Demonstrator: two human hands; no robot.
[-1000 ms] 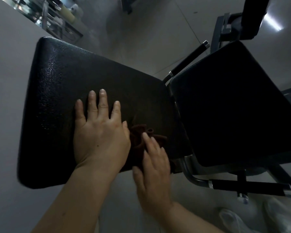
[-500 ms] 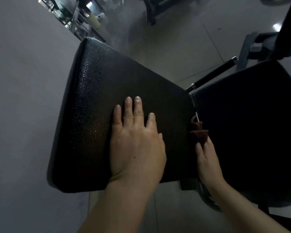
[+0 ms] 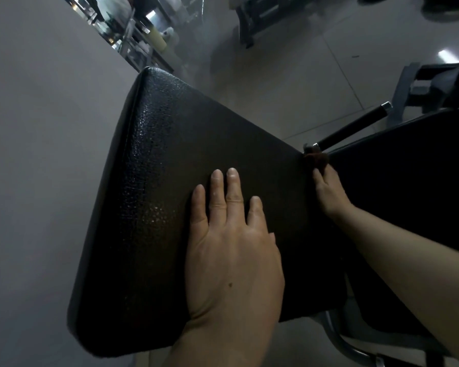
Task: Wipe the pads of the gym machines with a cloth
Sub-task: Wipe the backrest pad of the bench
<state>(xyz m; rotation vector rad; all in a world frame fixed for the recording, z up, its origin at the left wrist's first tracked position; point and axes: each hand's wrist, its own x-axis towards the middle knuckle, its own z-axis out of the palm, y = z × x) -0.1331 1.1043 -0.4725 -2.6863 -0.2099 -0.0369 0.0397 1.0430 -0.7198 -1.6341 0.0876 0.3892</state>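
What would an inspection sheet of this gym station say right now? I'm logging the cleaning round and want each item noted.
Surface: large black textured pad, glossy along its left edge; a second black pad beside it on the right.
Job's things: dark brown cloth at the far end of the gap between the two pads.
Clutter: nothing seen on the pads.
Grippers: left hand rests flat on the large pad, fingers straight; right hand holds the cloth in the gap.
Cables: nothing seen.
Surroundings: black handle bar with a metal end, grey frame tube below, tiled floor, other equipment blurred in the background.
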